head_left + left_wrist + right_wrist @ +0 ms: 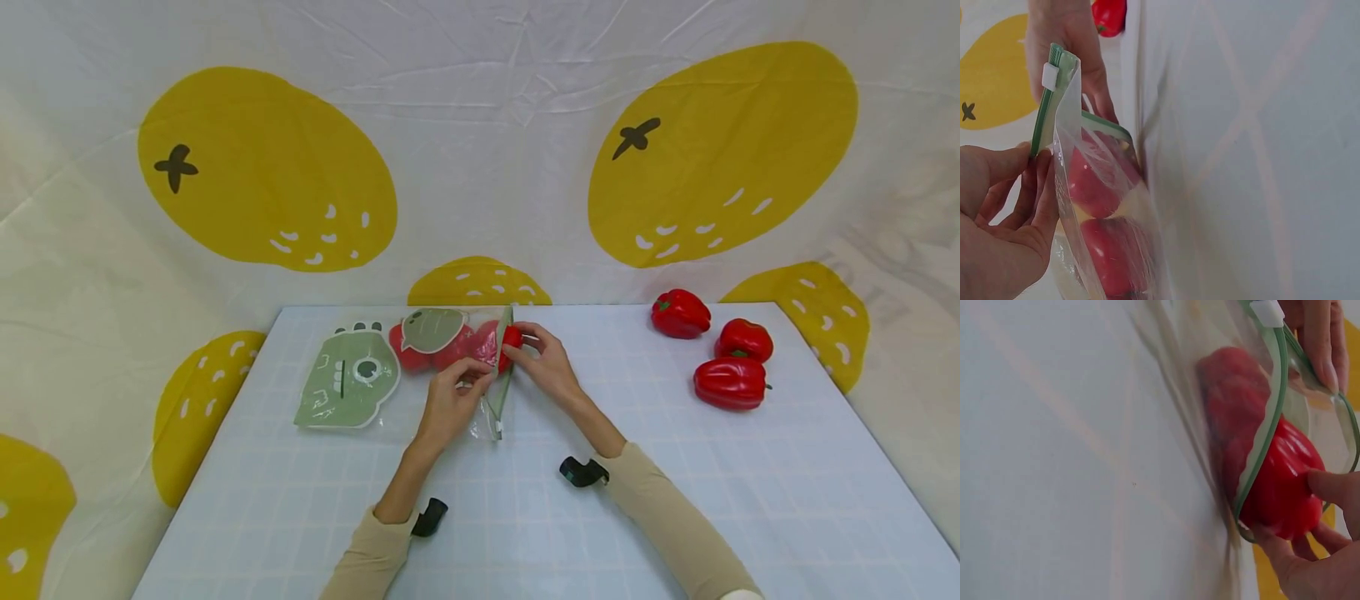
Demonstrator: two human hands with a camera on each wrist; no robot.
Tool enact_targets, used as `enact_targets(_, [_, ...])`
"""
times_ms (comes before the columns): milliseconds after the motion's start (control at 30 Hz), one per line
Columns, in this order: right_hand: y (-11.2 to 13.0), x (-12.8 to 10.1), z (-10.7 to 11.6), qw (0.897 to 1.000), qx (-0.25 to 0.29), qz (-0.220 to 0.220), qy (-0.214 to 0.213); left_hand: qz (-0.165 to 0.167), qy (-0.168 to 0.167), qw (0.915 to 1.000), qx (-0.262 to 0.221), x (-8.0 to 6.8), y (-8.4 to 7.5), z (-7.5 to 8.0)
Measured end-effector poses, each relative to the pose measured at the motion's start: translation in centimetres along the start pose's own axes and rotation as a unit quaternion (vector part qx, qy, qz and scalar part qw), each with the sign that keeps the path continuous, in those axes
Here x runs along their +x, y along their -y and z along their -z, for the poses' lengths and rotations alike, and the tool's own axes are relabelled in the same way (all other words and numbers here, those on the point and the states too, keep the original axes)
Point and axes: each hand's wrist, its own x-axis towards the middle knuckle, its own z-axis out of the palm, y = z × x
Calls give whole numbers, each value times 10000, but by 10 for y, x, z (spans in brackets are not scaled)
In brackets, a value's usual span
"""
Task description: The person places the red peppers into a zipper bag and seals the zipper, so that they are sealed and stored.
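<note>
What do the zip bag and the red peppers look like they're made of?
The bag looks like thin clear plastic film: it wrinkles, shines, and shows the peppers inside, with a green zip strip and white slider. The pepper that the right hand holds has smooth, glossy red skin; real or plastic, I can't tell. The left hand pinches the bag's rim.

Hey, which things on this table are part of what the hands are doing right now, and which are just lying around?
In use:
- clear zip bag, mouth held open by the left hand
- red pepper, pushed into the mouth by the right hand
- peppers already inside

Lying about:
- three loose red peppers at the right of the table
- green printed bag, flat beside the clear one
</note>
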Motion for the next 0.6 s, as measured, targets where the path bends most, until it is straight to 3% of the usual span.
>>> enact_targets(133, [13,-4,-1,9999,-34,-56,152,32,46,10000,-16,0,1,0])
enact_targets(600, [7,6,7,9947,-41,20,1032,-111,220,9995,-211,0,3,1])
